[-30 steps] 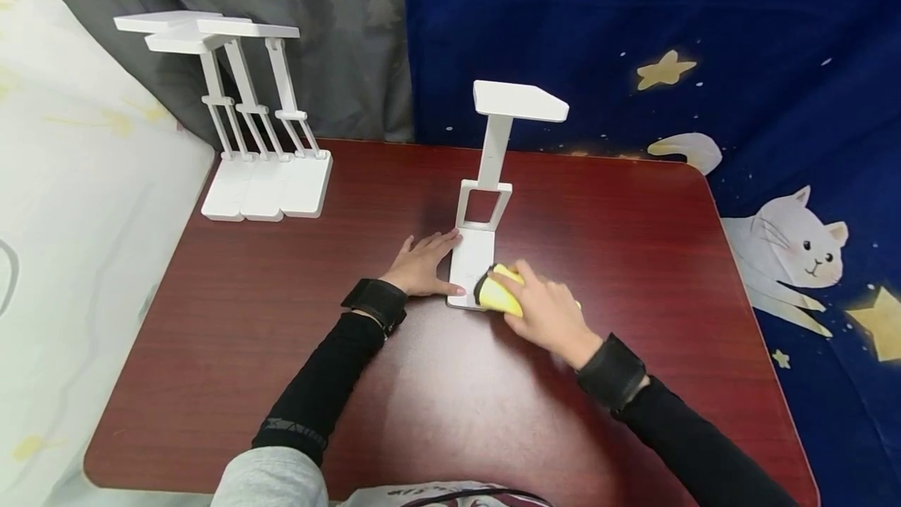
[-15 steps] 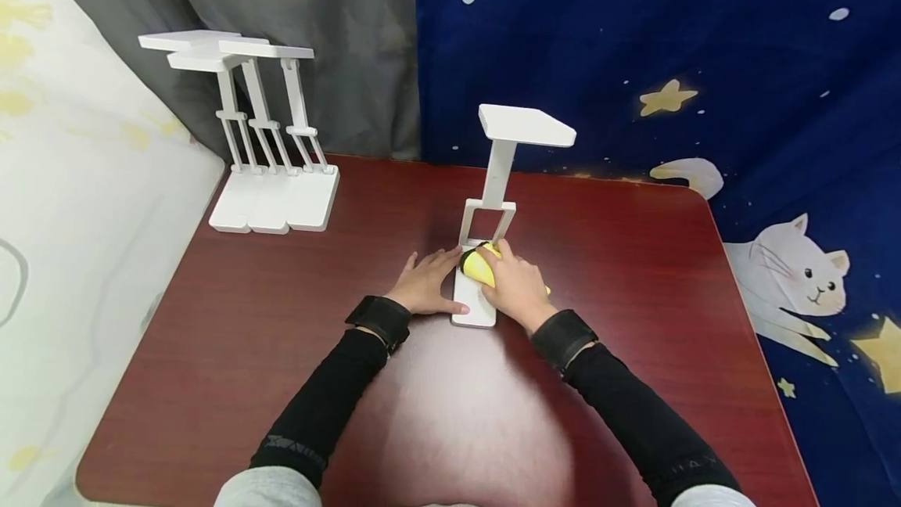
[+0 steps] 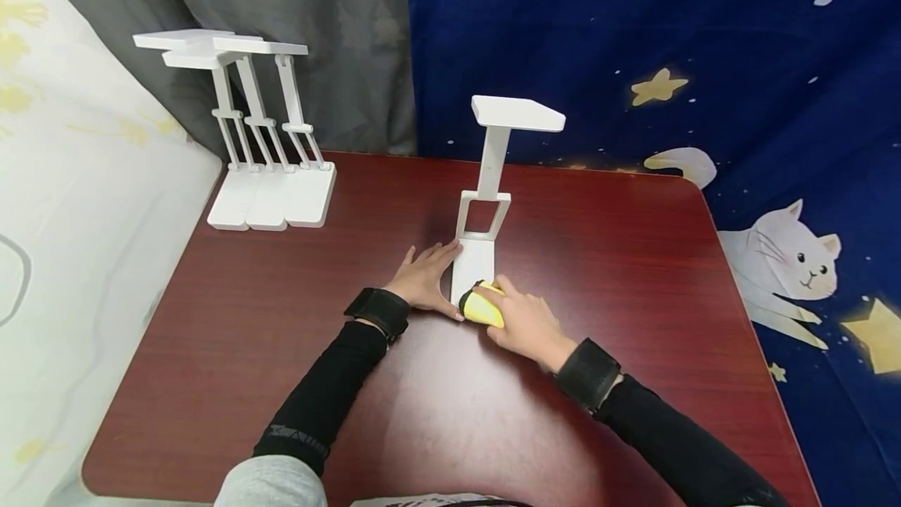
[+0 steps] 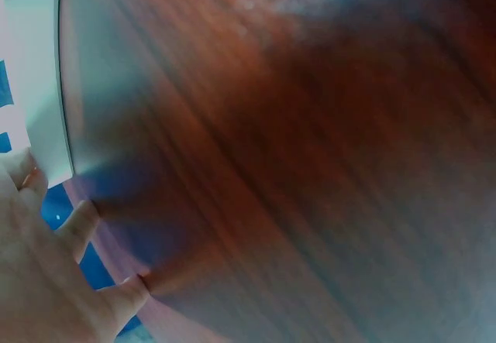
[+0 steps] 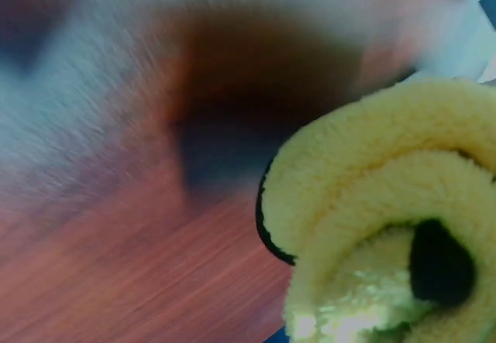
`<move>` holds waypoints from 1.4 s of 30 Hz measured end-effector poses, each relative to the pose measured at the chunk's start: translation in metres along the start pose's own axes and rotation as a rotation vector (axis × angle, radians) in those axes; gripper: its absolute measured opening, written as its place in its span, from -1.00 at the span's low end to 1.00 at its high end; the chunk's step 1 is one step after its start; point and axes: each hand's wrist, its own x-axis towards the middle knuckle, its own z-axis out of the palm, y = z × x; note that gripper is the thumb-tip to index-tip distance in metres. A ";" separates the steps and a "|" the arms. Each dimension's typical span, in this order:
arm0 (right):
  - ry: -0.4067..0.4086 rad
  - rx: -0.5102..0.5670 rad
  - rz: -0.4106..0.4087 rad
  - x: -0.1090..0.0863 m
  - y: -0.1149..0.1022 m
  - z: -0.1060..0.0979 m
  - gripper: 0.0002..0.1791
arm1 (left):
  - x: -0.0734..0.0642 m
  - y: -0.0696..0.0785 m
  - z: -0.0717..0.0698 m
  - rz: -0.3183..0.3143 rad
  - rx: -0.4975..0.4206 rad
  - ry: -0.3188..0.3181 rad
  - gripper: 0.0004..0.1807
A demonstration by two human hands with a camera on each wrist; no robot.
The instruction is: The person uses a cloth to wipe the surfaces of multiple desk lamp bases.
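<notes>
Yellow cloth point(image 3: 484, 308) gripped over the near end of a white stand's base point(image 3: 475, 260)

In the centre of the head view, a white folding stand point(image 3: 495, 163) rises from the dark red worktop point(image 3: 633, 257), its flat base toward the person and its top plate point(image 3: 517, 113) at the upper end of the post. The right hand point(image 3: 528, 325), just right of centre, has its fingers clamped on the cloth, which covers the near part of the base. In the right wrist view the cloth fills the lower right of the frame, fluffy, folded over itself and edged in black.

The left hand point(image 3: 422, 282) lies left of the base with its fingers straight and spread apart; one fingertip meets the base's left edge near the hinged frame point(image 3: 482, 215), and the thumb reaches the near left corner, just beside the cloth. Black bands point(image 3: 587, 372) circle both wrists above dark sleeves point(image 3: 324, 393).

At the upper left of the frame, three more white stands point(image 3: 271, 195) stand side by side, their bases in a row. Behind hang a grey curtain point(image 3: 352, 61) and, toward the upper right, a blue cloth backdrop point(image 3: 563, 22) showing stars and a white cat point(image 3: 795, 257).
</notes>
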 end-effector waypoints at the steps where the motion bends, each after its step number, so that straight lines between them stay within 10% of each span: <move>1: -0.014 0.016 -0.008 -0.003 0.000 -0.001 -0.29 | 0.000 -0.001 0.001 0.000 -0.001 0.000 0.45; 10: -0.077 0.196 -0.030 0.006 0.009 -0.025 -0.35 | -0.001 -0.003 0.003 -0.003 -0.015 0.003 0.48; 25: 0.019 -0.151 0.202 0.077 -0.002 -0.003 -0.26 | 0.003 -0.004 0.007 -0.032 -0.058 -0.008 0.59; 42: -0.115 0.012 0.040 0.035 -0.014 -0.012 -0.31 | 0.002 -0.003 0.003 -0.010 -0.029 0.000 0.53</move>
